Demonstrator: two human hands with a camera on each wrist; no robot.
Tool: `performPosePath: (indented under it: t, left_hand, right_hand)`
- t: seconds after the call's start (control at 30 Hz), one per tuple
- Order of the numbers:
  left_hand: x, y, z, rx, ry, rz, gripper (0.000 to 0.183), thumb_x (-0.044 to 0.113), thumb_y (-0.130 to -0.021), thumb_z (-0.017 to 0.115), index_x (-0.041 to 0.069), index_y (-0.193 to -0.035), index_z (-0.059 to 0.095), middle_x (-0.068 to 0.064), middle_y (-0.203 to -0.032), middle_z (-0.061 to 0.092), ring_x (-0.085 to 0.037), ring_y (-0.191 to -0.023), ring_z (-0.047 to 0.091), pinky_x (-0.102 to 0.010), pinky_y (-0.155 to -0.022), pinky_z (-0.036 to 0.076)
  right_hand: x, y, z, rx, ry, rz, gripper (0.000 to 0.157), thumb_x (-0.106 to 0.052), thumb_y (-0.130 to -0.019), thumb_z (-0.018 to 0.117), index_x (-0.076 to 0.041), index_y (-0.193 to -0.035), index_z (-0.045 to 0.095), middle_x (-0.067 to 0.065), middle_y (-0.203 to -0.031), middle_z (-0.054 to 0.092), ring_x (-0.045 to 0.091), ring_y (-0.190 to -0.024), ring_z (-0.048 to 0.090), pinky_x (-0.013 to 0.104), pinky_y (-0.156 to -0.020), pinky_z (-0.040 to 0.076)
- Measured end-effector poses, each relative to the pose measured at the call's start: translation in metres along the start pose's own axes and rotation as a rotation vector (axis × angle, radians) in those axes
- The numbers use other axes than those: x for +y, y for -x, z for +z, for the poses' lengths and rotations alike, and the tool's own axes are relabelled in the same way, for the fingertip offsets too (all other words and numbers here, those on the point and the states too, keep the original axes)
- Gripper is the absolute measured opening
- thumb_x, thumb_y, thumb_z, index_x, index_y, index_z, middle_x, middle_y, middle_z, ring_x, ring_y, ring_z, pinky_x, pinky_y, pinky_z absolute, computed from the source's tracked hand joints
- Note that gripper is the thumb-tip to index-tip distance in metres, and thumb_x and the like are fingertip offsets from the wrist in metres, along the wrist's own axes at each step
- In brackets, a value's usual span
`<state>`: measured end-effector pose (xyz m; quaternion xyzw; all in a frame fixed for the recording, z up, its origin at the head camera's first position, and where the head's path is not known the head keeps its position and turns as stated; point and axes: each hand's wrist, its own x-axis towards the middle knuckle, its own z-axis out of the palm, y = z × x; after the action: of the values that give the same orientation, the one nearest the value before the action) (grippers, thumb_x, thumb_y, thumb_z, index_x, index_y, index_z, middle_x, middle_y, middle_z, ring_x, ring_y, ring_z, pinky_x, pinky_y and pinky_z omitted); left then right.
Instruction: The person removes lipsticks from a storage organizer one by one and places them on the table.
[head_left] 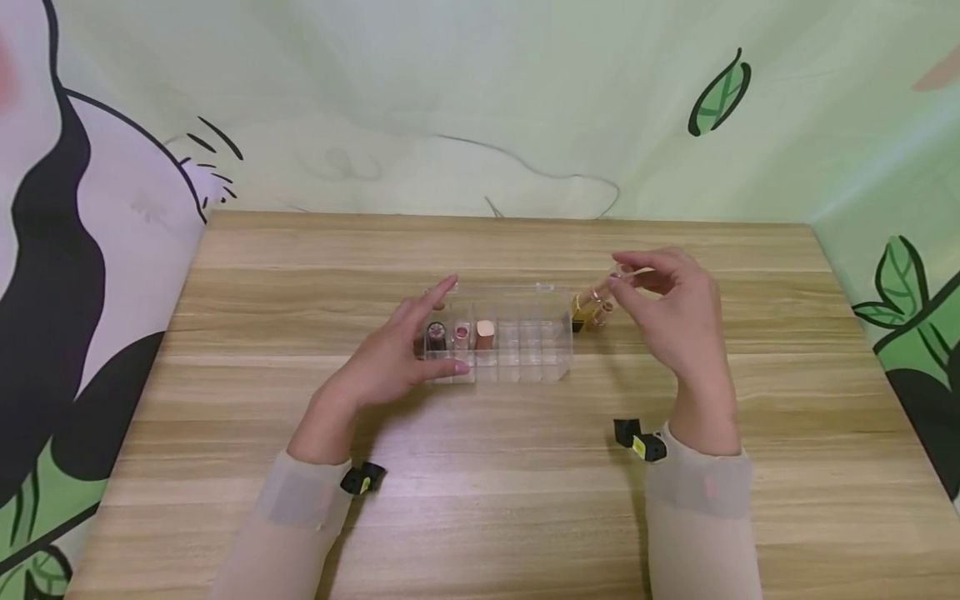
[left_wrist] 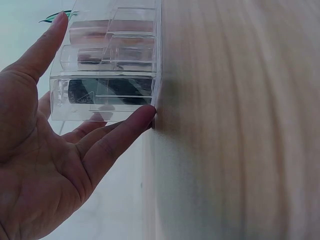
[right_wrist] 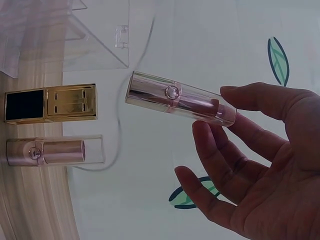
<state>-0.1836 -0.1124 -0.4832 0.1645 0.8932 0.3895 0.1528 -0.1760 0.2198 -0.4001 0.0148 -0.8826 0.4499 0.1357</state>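
Observation:
A clear lipstick organizer [head_left: 525, 342] stands on the table with several compartments. On its left side are a dark lipstick tube [head_left: 437, 337], a clear-capped lipstick tube [head_left: 462, 335] and a copper-coloured tube [head_left: 485, 335]. My left hand [head_left: 390, 354] holds the organizer's left end, thumb along the front and fingers round the side and back. My right hand [head_left: 675, 308] pinches the clear cap end of a pink lipstick tube [right_wrist: 175, 97] between thumb and fingers, held tilted above the table, right of the organizer.
Beside the organizer's right end stand a gold-and-black lipstick tube [right_wrist: 52, 103] and another pink lipstick tube [right_wrist: 55, 151] with a clear cap. The wooden table [head_left: 487, 500] meets a painted wall covering [head_left: 375, 100] at its back edge.

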Motion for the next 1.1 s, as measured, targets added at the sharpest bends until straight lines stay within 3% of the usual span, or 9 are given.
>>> performPosePath:
  t: [0.27,0.5,1.1]
  left_hand:
    - [0.0,0.0,0.0,0.004,0.002,0.004,0.11,0.055,-0.082,0.082,0.06,-0.16,0.005,-0.005,-0.17,0.027,-0.047,-0.141,0.048,-0.072,-0.11,0.041]
    - [0.0,-0.001,0.001,0.002,0.0,-0.003,0.109,0.058,-0.082,0.082,0.067,-0.155,0.002,-0.005,-0.172,0.024,-0.048,-0.142,0.048,-0.073,-0.11,0.04]
    - [-0.001,0.0,0.001,0.003,0.003,-0.001,0.109,0.056,-0.082,0.082,0.069,-0.154,0.002,-0.008,-0.171,0.023,-0.048,-0.14,0.049,-0.073,-0.11,0.04]
  right_hand:
    - [0.002,0.0,-0.004,0.025,0.018,0.002,0.025,-0.01,-0.092,0.077,-0.006,-0.117,0.079,0.007,-0.111,0.069,-0.001,-0.088,0.065,0.021,-0.096,0.055]
    - [0.003,0.0,-0.006,0.036,0.008,0.007,0.025,-0.011,-0.092,0.078,-0.007,-0.117,0.079,0.006,-0.109,0.068,0.0,-0.088,0.066,0.018,-0.095,0.054]
    - [0.01,-0.002,-0.012,0.065,0.003,0.047,0.025,-0.013,-0.092,0.078,-0.009,-0.117,0.079,-0.002,-0.106,0.067,0.0,-0.088,0.066,0.019,-0.094,0.053]
